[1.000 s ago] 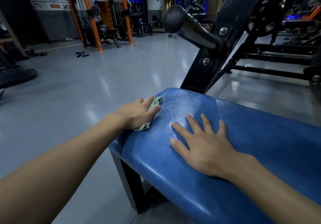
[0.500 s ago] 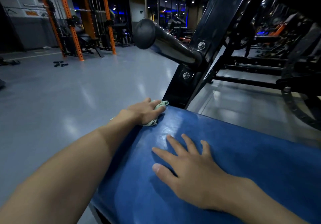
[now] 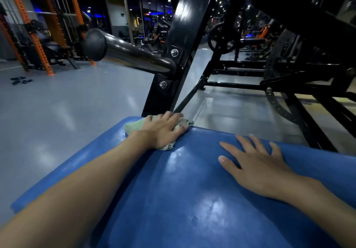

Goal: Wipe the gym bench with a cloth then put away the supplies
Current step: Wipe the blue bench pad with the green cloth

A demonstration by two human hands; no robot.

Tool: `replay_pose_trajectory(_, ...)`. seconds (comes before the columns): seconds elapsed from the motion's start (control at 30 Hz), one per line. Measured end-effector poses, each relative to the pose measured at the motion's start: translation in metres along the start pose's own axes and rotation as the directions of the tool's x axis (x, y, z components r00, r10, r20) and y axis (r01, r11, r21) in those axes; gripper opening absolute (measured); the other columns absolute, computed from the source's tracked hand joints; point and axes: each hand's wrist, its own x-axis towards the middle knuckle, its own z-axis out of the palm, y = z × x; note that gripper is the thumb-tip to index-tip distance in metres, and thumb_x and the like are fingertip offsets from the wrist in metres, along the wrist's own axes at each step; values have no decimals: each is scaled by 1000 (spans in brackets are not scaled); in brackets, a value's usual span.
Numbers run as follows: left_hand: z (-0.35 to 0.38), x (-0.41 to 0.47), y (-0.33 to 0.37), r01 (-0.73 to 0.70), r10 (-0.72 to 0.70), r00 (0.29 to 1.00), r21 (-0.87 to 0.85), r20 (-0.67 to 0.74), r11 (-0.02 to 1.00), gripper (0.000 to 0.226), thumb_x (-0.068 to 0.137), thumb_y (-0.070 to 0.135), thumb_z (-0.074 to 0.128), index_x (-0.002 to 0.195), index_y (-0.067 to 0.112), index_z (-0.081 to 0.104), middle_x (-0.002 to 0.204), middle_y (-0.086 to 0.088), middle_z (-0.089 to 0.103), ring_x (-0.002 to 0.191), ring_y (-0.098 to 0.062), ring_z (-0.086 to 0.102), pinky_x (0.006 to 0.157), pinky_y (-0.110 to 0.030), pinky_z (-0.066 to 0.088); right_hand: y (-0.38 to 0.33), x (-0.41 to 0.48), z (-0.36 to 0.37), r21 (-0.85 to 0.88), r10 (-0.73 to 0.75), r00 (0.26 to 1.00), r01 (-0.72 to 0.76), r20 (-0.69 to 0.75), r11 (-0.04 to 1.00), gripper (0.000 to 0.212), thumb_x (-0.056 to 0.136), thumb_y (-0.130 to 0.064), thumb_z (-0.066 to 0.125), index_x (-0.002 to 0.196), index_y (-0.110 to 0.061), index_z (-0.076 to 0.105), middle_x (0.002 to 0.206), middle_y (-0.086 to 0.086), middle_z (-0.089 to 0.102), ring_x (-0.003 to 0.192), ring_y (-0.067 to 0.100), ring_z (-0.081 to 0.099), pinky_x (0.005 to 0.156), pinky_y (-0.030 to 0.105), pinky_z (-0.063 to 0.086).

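The blue padded gym bench (image 3: 192, 199) fills the lower half of the head view, its surface shiny with damp streaks. My left hand (image 3: 163, 130) presses a pale green patterned cloth (image 3: 134, 126) flat against the bench's far edge, fingers spread over it. The cloth shows on both sides of the hand. My right hand (image 3: 258, 165) lies flat on the pad to the right, fingers apart, holding nothing.
A black steel upright (image 3: 179, 55) rises just behind the cloth, with a thick chrome bar (image 3: 125, 53) jutting left from it. More black machine frames (image 3: 289, 70) stand at the right. Orange racks (image 3: 38, 36) stand far left on the grey floor (image 3: 57, 113).
My left hand has slid the cloth from the bench's left corner to the right along the far edge. The right hand has shifted right on the pad, and the view has moved closer.
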Motion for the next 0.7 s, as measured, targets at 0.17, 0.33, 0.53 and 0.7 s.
replay_pose_trajectory(0.17, -3, 3, 29, 61, -66, 995, 65, 72, 996, 66, 91, 72, 7, 144, 44, 35, 149, 2, 41, 137, -29, 38, 109, -57, 24, 27, -11, 4, 25, 27, 999, -27, 18, 999, 64, 89, -74, 3, 149, -56, -5, 164, -11, -15, 150, 23, -17, 116, 58, -9)
replay_pose_trajectory(0.33, 2, 5, 102, -86, 74, 987, 82, 141, 993, 63, 94, 69, 6, 147, 45, 29, 152, 4, 39, 139, -27, 35, 111, -55, 20, 30, -15, 3, 63, -31, 999, 32, -19, 997, 64, 92, -71, 10, 152, -49, 4, 165, -10, -9, 151, 23, -14, 117, 58, -10)
replay_pose_trajectory(0.53, -1, 0, 84, -67, 54, 985, 78, 161, 995, 83, 77, 76, -8, 152, 50, 13, 158, 8, 30, 144, -27, 31, 116, -54, 19, 80, -43, -2, 25, -1, 1000, 0, 24, 1000, 63, 90, -74, 9, 149, -55, -3, 164, -11, -15, 149, 24, -21, 114, 62, -13)
replay_pose_trajectory(0.7, 1, 3, 109, 7, -25, 990, 129, 136, 992, 58, 96, 64, 6, 151, 50, 16, 156, 9, 32, 142, -25, 32, 113, -54, 22, 94, -53, 2, 77, 2, 1000, -5, 29, 997, 63, 91, -73, 10, 150, -54, -2, 164, -11, -16, 149, 22, -21, 116, 60, -13)
